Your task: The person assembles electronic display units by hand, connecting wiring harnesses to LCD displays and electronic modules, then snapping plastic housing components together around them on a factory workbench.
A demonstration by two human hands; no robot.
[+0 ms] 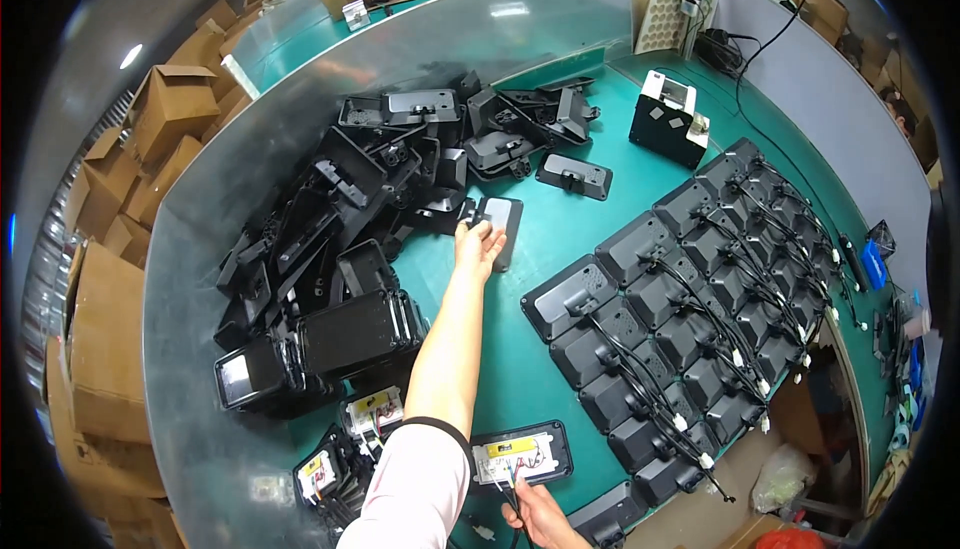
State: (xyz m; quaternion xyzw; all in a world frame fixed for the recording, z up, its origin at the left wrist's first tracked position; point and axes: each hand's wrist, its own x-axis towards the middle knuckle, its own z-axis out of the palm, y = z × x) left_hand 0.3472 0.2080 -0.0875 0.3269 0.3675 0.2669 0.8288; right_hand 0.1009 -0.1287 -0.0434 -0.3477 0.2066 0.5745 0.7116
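My left arm stretches across the bench. At its end my left hand (480, 246) is closed at the edge of a black plastic cover (505, 219) with a grey flat face, beside the big pile; the fingers partly hide the contact. Close to me, an open black housing (567, 454) holds a white board with a yellow-labelled block and thin coloured wires. My right hand (545, 517) pinches a black cable (517, 521) at that housing's lower edge. Left of my forearm are further open housings (318, 477) with similar boards and wires.
Loose black covers (340, 179) are heaped at the left against a curved metal wall (190, 279). Stacked black panels (350, 334) stand nearer. Rows of assembled units (690, 299) with cables fill the right side. A black-and-white dispenser (668, 119) and one cover (574, 176) lie farther back.
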